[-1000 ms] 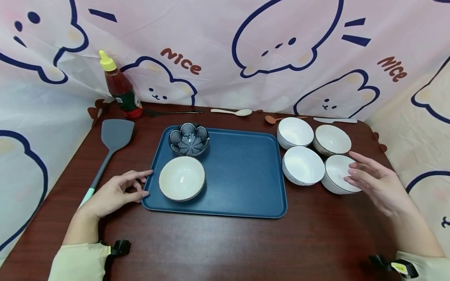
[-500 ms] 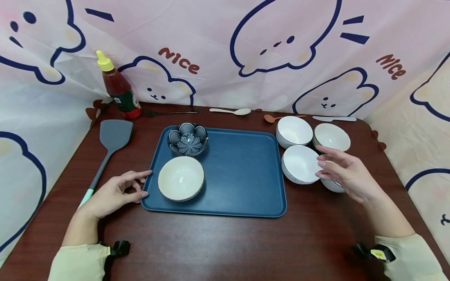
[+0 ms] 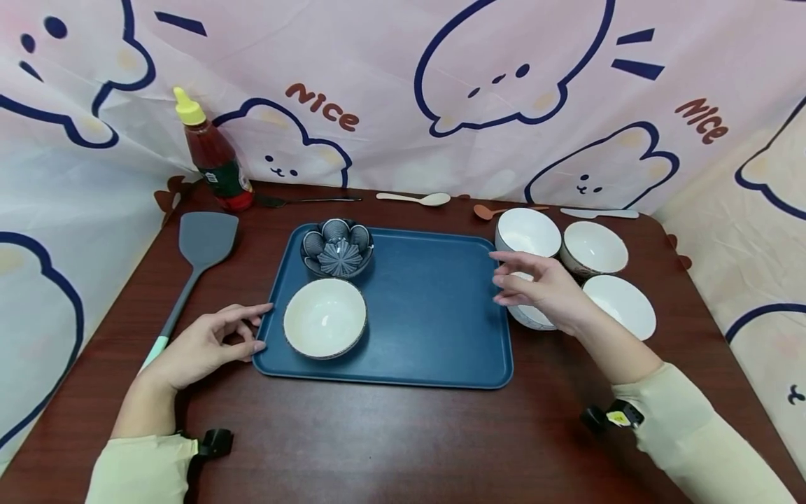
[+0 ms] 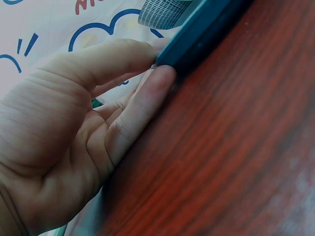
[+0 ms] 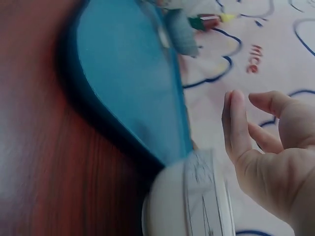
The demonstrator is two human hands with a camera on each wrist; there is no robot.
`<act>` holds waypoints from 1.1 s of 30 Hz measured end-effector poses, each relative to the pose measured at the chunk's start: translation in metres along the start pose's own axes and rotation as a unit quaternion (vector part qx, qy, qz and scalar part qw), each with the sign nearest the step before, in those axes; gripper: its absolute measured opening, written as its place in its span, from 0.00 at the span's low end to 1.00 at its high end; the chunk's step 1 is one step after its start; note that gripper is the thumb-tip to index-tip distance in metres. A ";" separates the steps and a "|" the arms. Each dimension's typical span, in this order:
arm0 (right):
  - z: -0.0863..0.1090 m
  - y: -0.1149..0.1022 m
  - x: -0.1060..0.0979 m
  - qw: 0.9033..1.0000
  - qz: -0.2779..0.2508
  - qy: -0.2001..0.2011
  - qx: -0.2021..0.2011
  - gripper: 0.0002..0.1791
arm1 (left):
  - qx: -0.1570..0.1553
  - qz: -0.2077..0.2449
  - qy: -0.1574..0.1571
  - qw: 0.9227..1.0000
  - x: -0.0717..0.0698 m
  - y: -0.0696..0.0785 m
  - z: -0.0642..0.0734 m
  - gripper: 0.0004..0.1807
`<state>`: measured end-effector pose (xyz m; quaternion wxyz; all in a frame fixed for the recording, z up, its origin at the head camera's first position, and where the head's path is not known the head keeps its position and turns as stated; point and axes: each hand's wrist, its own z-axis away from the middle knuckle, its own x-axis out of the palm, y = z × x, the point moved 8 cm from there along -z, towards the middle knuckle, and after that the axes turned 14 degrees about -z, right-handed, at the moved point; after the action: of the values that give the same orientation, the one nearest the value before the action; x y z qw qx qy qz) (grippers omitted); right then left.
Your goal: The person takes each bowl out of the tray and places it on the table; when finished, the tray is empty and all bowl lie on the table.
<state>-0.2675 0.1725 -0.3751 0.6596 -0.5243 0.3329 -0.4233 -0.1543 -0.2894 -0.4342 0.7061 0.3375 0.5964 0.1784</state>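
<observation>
My left hand [image 3: 208, 346] touches the left rim of a blue tray [image 3: 434, 308] with thumb and index fingertips. In the left wrist view, these fingertips [image 4: 161, 78] meet the tray's edge. On the tray's left side sit a cream bowl [image 3: 324, 318] and, behind it, a dark petal-shaped bowl [image 3: 340, 252]. My right hand [image 3: 541, 287], loosely bent and holding nothing, hovers at the tray's right edge. It partly covers a white bowl [image 3: 532, 318]. In the right wrist view, a patterned bowl [image 5: 189, 196] stands below the hand [image 5: 270, 157], apart from it.
More bowls stand right of the tray: a back white bowl [image 3: 527, 231], a patterned bowl [image 3: 595, 248] and a front-right bowl [image 3: 623, 304]. A grey spatula [image 3: 208, 241] and sauce bottle [image 3: 217, 164] are at left. Along the back lie a fork [image 3: 308, 201], spoons [image 3: 431, 200] and a knife [image 3: 598, 213].
My right hand has moved left from above the front-right bowl, across the neighbouring white bowl, to the tray's right edge. The left hand and tray have stayed in place.
</observation>
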 end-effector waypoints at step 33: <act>-0.108 0.016 0.142 0.990 -0.097 -0.054 0.091 0.27 | 0.002 0.024 0.003 1.000 0.000 0.000 -0.001 0.31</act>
<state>-0.3004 0.0011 -0.4147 0.6774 -0.5141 0.2046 -0.4847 -0.1548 -0.2892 -0.4348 0.6992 0.3519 0.5909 0.1952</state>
